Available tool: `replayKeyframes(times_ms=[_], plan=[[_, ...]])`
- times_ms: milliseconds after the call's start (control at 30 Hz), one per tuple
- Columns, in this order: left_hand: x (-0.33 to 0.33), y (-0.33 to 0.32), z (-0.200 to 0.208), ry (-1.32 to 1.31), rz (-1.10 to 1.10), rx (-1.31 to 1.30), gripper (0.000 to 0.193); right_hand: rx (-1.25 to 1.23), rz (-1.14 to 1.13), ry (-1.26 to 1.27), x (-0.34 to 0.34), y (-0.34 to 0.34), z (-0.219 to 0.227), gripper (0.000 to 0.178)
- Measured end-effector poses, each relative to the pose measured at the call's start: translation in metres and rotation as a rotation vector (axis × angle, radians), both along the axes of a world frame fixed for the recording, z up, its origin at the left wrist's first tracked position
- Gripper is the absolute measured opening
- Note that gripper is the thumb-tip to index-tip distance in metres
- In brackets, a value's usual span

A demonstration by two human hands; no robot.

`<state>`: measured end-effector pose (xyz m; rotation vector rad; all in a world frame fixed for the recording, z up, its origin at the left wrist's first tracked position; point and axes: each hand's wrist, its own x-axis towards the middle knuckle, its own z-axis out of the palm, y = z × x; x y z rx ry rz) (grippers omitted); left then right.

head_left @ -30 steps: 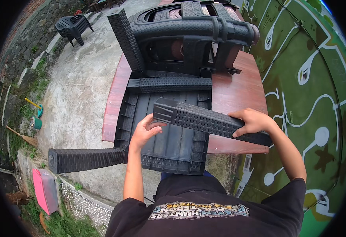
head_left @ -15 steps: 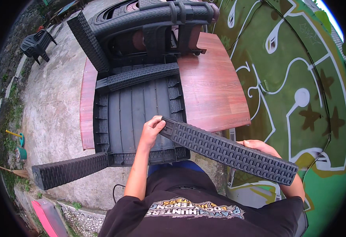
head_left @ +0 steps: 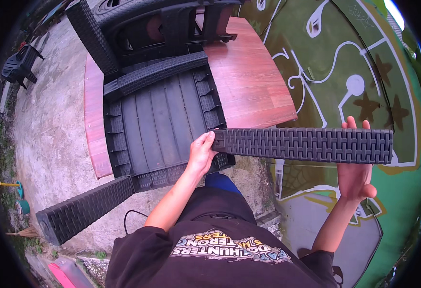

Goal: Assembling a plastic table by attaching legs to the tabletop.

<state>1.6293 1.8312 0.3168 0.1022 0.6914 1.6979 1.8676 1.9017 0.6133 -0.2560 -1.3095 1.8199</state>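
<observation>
A black plastic furniture leg point(head_left: 301, 145) with a woven wicker texture is held almost level in front of me. My left hand point(head_left: 202, 152) is closed round its narrower end, thumb on top. Behind its wider end, my right hand point(head_left: 356, 181) lies flat with fingers stretched out and thumb apart; the leg hides the middle of that hand. Beyond is an upturned black ribbed seat or table frame point(head_left: 157, 117). Similar legs stick out at its near left corner point(head_left: 85, 209) and far left corner point(head_left: 90, 38). Another similar leg point(head_left: 162, 72) lies across its far side.
The frame rests on a reddish wood-patterned table point(head_left: 249, 72). Black moulded plastic chair parts point(head_left: 157, 31) stand at the table's far end. A painted green wall point(head_left: 325, 67) runs along the right. On the concrete floor point(head_left: 52, 125) to the left stands a black stool point(head_left: 23, 65).
The leg has swung from a downward slant to nearly level, its wide end rising. My right hand has gone from gripping its edge to lying flat behind it. The view has shifted.
</observation>
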Motion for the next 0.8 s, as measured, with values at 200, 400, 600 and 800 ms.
replayKeyframes(times_ms=[200, 400, 600, 800], plan=[[0.002, -0.026, -0.015, 0.555, -0.381, -0.258, 0.041, 0.416, -0.603, -0.497, -0.016, -0.014, -0.014, 0.095], [-0.012, -0.049, -0.007, 1.129, -0.43, -0.184, 0.066, 0.438, -0.545, -0.561, -0.035, -0.029, -0.037, 0.091], [-0.001, -0.056, -0.032, 1.386, -0.346, -0.051, 0.08, 0.525, -0.446, -0.591, -0.057, -0.037, -0.036, 0.094], [-0.001, -0.055, -0.039, 1.387, -0.383, -0.021, 0.071, 0.547, -0.388, -0.617, -0.068, -0.047, -0.036, 0.097]])
